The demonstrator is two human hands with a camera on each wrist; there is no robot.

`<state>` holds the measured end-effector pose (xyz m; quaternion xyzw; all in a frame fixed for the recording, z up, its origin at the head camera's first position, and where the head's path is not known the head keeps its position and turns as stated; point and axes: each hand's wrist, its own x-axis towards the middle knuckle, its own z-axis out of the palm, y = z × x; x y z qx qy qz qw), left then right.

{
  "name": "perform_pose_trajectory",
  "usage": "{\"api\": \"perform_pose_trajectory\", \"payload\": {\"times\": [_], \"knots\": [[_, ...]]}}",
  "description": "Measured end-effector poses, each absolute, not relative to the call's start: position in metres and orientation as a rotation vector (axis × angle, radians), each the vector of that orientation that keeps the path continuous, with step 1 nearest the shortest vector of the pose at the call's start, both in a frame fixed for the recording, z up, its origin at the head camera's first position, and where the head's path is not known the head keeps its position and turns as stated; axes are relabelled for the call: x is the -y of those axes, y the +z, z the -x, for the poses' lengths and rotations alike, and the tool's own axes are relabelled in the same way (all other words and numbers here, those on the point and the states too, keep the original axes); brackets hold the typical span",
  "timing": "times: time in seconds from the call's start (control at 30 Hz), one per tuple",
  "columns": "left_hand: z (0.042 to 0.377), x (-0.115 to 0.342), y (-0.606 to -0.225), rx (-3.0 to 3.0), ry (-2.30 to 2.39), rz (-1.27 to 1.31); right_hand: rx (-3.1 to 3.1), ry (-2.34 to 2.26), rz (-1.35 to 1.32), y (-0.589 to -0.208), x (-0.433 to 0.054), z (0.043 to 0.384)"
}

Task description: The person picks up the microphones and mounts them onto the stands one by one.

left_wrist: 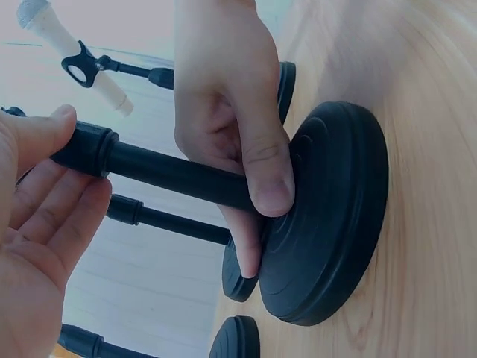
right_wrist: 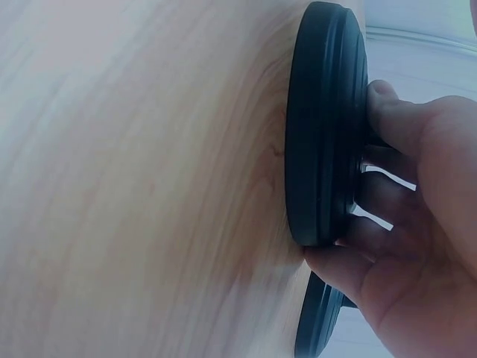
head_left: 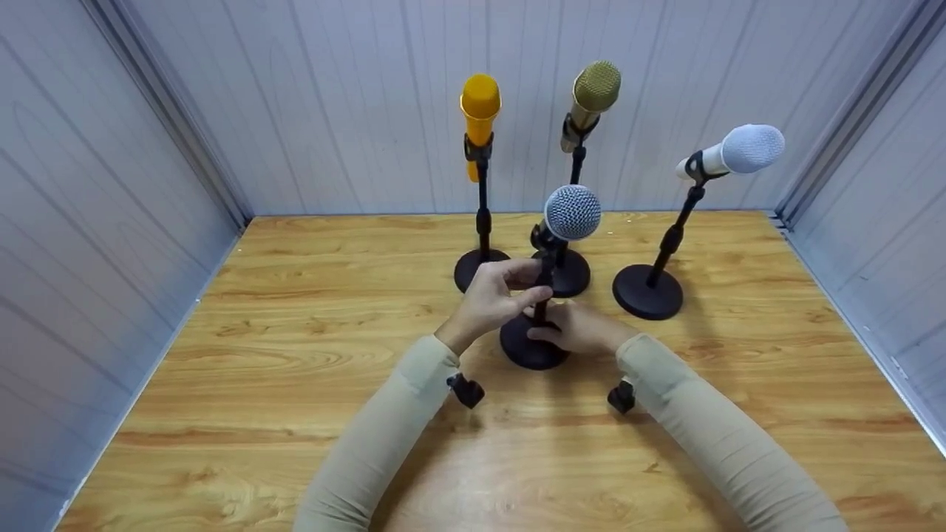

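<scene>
A microphone with a silver mesh head [head_left: 572, 213] sits in the clip of a black desk stand, between both hands. My left hand [head_left: 488, 299] holds the upper part of its pole, thumb and fingers around the thick collar [left_wrist: 86, 148]. Lower down, my right hand [head_left: 580, 326] grips the pole's foot, its thumb lying along the top of the round base [left_wrist: 328, 216]. The right wrist view shows the fingers [right_wrist: 380, 198] beneath the thumb, close to that base. Whether the base rests fully on the wood I cannot tell.
Behind stand similar stands with a yellow microphone [head_left: 480, 107] and a gold one [head_left: 596, 89]. To the right is a white microphone [head_left: 750, 149] on its stand. The wooden table [head_left: 318, 325] meets pale panel walls at the back and sides.
</scene>
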<state>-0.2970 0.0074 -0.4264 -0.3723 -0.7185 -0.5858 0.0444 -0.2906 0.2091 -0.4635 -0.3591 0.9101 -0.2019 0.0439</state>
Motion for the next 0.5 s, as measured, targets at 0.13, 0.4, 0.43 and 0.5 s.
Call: {"api": "perform_pose_trajectory", "payload": {"times": [0.13,0.4,0.43,0.5], "knots": [[0.2984,-0.0058,-0.4268,2.186,-1.828,1.113,-2.774,-0.610,1.127,-0.4633,-0.2080,0.2910],[0.2974,-0.0095,-0.4268,2.164,-1.768,1.072,-2.784,-0.628,1.120,-0.4647,-0.2071,0.2906],[0.2970,-0.0106,-0.4265,2.172,-1.755,1.072,-2.785,-0.623,1.109,-0.4646,-0.2077,0.2903],[0.2966,-0.0125,-0.4258,2.179,-1.737,1.083,-2.782,-0.615,1.092,-0.4637,-0.2091,0.2895]]}}
